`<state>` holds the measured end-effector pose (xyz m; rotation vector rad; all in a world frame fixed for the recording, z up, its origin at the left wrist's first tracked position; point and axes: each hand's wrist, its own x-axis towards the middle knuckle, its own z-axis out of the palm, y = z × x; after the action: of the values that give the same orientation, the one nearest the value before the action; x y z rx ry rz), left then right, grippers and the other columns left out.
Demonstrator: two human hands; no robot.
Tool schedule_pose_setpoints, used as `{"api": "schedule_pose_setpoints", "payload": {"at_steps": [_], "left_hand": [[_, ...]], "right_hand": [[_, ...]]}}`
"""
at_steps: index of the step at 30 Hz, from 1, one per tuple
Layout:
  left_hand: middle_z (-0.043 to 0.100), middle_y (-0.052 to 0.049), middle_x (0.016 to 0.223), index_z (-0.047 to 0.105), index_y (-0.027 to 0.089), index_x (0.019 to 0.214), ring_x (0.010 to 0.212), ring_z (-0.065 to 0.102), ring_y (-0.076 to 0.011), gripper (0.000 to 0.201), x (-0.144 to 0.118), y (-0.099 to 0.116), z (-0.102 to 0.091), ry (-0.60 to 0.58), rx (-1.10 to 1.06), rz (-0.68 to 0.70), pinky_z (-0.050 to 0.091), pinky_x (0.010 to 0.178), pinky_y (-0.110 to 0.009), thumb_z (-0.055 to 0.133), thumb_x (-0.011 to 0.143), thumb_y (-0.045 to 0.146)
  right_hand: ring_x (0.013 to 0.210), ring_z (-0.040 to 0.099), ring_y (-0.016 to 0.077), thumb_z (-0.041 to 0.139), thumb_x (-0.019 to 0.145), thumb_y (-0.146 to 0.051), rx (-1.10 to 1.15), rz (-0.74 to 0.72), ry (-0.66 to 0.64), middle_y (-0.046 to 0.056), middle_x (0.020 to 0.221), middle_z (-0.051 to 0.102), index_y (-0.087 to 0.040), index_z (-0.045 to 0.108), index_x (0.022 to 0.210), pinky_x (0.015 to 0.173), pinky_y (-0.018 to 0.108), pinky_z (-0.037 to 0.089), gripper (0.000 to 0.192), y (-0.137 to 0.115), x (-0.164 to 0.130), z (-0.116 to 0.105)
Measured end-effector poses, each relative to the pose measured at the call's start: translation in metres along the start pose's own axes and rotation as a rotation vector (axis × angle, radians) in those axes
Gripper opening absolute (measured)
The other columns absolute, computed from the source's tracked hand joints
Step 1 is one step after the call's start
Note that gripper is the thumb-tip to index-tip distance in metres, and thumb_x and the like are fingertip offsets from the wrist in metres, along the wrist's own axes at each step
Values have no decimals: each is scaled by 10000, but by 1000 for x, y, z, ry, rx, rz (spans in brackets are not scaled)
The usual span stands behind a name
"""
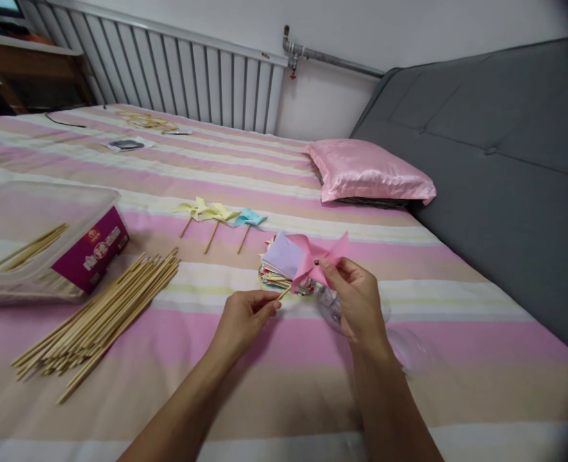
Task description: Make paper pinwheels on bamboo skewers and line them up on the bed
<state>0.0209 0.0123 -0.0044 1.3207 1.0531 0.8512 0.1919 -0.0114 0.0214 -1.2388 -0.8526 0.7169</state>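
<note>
Pinwheel [305,256] in pink sits between my hands in the head view, overlapping the paper stack [282,253]. My left hand [245,314] pinches its stick [285,293]; my right hand [361,289] grips the pinwheel beside the dark pin [317,262]. Squeezing too hard could, I judge, crease the paper, twisting the stick could loosen the pin, and dipping low could scatter the stack. The clear plastic tub [95,250] on the left holds wooden sticks [28,247]; I can't make out what the clear container [329,305] partly behind my right hand holds.

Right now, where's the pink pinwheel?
Head view, just right of centre: pink pinwheel, held in left hand and right hand, partly hiding the paper stack.
</note>
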Motion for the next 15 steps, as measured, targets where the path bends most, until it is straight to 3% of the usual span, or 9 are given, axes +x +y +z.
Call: {"api": "schedule_pose_setpoints", "payload": {"at_steps": [4,9,15], "left_hand": [[708,-47,675,743,151,781,588,587,-149,205,2,-2,0,42,-58,-40,426,579,-251,703,625,278],[717,-56,698,736,149,782,593,598,-148,217,1,3,-1,100,-115,-59,443,578,-255,715,610,282],[720,-62,702,738,154,809,621,616,-160,249,0,5,-2,116,-112,-51,449,588,-261,723,616,312]], "right_hand": [[897,628,184,655,730,-419,-37,-68,82,95,1018,684,-160,653,1018,804,329,479,387,-1,1,0],[803,637,179,649,741,-368,-216,-172,98,69,882,715,-171,700,882,790,337,479,247,-2,-1,-1],[693,638,177,657,731,-345,-289,-171,83,61,798,723,-167,720,852,697,319,496,224,-2,-4,0]]}}
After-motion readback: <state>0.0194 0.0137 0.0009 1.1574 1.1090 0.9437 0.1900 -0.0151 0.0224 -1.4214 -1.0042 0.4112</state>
